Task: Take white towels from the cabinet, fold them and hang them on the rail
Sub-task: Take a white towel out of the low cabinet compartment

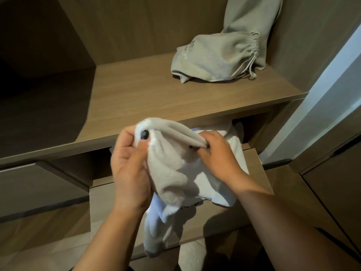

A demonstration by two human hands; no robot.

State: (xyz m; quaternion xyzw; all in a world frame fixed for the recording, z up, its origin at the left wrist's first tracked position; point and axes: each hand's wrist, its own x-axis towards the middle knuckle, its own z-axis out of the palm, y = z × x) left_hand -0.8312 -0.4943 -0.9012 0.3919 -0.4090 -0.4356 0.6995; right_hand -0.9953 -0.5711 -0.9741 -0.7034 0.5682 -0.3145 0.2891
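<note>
**Towel out of the drawer, both hands on its top edge**

Forearms come in from the bottom of the view, and between them hangs the white towel (172,173). I note the left hand (130,169) gripping the upper left bunch, thumb pressed across the cloth, fingers wrapped behind it. Right hand (216,153) pinches a fold at the upper right, fingertips curled in on the edge. Both hands sit at about the same height, close together, the towel's top edge running left to right between them and touching both.

Long axis of the towel runs downward, toward me: a crumpled tail drops below the left wrist. Behind the right hand more white cloth (232,139) lies in the open drawer (254,169); I cannot tell whether it is the same towel or another. Grey drawstring bag (214,59) sits on the shelf (156,94) above, well apart.

Judgement: next move needs the hands spread apart along the top edge to open the cloth flat. No rail in view
</note>
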